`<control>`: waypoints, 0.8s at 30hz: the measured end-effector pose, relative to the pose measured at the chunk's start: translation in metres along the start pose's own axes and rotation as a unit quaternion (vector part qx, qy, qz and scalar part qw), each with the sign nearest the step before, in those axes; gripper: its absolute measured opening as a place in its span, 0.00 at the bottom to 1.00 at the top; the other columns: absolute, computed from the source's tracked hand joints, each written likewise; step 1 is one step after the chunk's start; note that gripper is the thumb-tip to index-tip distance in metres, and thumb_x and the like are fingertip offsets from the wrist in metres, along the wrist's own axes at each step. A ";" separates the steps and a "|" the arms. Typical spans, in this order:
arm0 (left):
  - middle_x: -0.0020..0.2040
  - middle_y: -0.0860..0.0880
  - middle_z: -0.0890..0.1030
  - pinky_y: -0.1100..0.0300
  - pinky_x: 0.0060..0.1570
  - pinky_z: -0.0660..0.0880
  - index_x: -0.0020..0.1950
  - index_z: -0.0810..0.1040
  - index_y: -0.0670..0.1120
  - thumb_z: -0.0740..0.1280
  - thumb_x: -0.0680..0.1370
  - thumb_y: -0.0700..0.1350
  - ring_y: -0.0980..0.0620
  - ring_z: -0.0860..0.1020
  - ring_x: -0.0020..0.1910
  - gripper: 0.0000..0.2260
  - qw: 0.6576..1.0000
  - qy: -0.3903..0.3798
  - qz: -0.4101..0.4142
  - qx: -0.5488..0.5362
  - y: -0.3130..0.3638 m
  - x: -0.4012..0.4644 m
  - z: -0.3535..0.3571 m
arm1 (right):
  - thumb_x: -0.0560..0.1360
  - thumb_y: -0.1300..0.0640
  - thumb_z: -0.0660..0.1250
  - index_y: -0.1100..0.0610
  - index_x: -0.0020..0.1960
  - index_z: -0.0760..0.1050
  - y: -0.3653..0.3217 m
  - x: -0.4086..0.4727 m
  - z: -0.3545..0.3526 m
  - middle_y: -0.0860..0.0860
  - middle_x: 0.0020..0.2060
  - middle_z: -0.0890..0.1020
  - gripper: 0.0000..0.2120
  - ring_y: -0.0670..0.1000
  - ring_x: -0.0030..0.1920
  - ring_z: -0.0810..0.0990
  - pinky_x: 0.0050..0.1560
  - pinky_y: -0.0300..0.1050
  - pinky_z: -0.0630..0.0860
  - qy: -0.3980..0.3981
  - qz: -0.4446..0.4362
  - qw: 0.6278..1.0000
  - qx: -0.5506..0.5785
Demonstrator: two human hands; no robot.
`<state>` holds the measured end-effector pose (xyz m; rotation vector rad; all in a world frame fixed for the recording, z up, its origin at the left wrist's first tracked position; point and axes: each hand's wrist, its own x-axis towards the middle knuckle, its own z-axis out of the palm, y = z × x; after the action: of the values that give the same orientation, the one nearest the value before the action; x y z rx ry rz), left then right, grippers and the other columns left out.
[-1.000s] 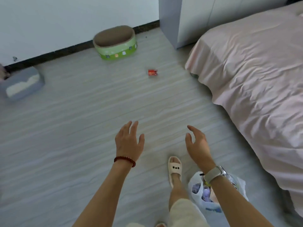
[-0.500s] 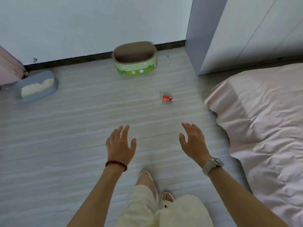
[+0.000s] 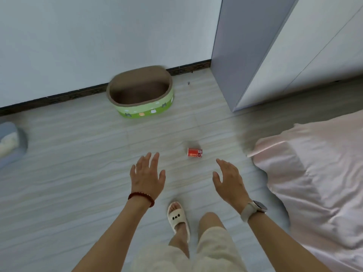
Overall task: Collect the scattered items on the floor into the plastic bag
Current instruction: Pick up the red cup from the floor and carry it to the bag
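A small red can (image 3: 194,153) lies on its side on the pale striped floor, just ahead of my hands. My left hand (image 3: 147,176), with a red bead bracelet at the wrist, is held out palm down with fingers spread, to the left of the can. My right hand (image 3: 229,181), a watch on its wrist, is also open and empty, below and right of the can. Neither hand touches it. The plastic bag is out of view.
A green oval cat box (image 3: 140,95) with a brown rim stands by the wall. A grey pet bed (image 3: 11,143) pokes in at the left edge. A pink-sheeted bed (image 3: 314,173) fills the right, a grey wardrobe (image 3: 227,55) behind it. My slippered foot (image 3: 177,216) steps forward.
I have walked forward toward the red can, which is now much closer. The plastic bag seen by my right arm one second ago has left the view. Both hands stay open.
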<state>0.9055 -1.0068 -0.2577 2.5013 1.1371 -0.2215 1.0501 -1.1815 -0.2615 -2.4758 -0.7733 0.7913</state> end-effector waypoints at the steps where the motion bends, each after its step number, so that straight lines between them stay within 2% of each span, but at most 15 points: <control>1: 0.74 0.44 0.60 0.45 0.71 0.56 0.73 0.57 0.48 0.59 0.77 0.50 0.45 0.57 0.73 0.25 1.000 -0.009 0.002 0.000 0.003 0.024 0.000 | 0.78 0.55 0.57 0.57 0.71 0.59 -0.001 0.023 -0.002 0.55 0.71 0.65 0.23 0.53 0.72 0.59 0.73 0.51 0.58 -0.005 0.007 1.000 0.004; 7: 0.74 0.46 0.59 0.48 0.72 0.55 0.73 0.55 0.49 0.58 0.78 0.51 0.47 0.56 0.73 0.25 0.997 -0.074 0.002 0.017 0.016 0.187 0.042 | 0.78 0.55 0.56 0.55 0.71 0.58 0.026 0.184 0.011 0.52 0.71 0.64 0.22 0.52 0.72 0.59 0.71 0.47 0.58 -0.075 0.078 0.994 0.018; 13: 0.74 0.46 0.58 0.49 0.71 0.57 0.74 0.54 0.49 0.56 0.78 0.51 0.47 0.56 0.73 0.25 0.991 -0.129 -0.020 0.019 0.010 0.354 0.164 | 0.78 0.55 0.55 0.55 0.71 0.58 0.088 0.365 0.090 0.53 0.70 0.64 0.22 0.54 0.70 0.61 0.69 0.50 0.61 -0.116 0.105 0.987 0.032; 18: 0.75 0.44 0.57 0.50 0.70 0.59 0.74 0.52 0.49 0.57 0.78 0.52 0.46 0.56 0.73 0.26 0.982 -0.187 -0.008 0.024 -0.017 0.436 0.308 | 0.77 0.55 0.56 0.56 0.67 0.62 0.165 0.460 0.202 0.55 0.65 0.70 0.20 0.56 0.64 0.67 0.63 0.51 0.68 -0.202 0.050 0.971 -0.120; 21: 0.76 0.46 0.52 0.47 0.69 0.58 0.74 0.48 0.51 0.57 0.77 0.55 0.45 0.52 0.74 0.29 0.966 -0.251 -0.034 0.052 -0.047 0.465 0.398 | 0.75 0.51 0.60 0.54 0.70 0.56 0.217 0.488 0.278 0.54 0.69 0.65 0.26 0.56 0.69 0.62 0.70 0.54 0.59 -0.254 0.017 0.947 -0.197; 23: 0.76 0.47 0.49 0.46 0.69 0.58 0.74 0.47 0.52 0.58 0.77 0.56 0.44 0.49 0.74 0.31 0.958 -0.274 -0.077 0.045 -0.064 0.478 0.448 | 0.74 0.49 0.62 0.53 0.72 0.52 0.246 0.500 0.320 0.54 0.71 0.61 0.32 0.56 0.72 0.56 0.72 0.58 0.52 -0.263 0.012 0.940 -0.216; 24: 0.76 0.46 0.48 0.46 0.69 0.58 0.74 0.45 0.52 0.58 0.77 0.56 0.43 0.49 0.74 0.31 0.955 -0.281 -0.073 0.059 -0.072 0.481 0.468 | 0.73 0.49 0.63 0.52 0.73 0.50 0.256 0.504 0.339 0.54 0.71 0.60 0.34 0.56 0.72 0.54 0.72 0.59 0.49 -0.263 0.010 0.939 -0.222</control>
<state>1.1753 -0.8208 -0.8475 2.2185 1.0778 -0.9952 1.2774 -0.9879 -0.8490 -2.6809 -1.2273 1.4589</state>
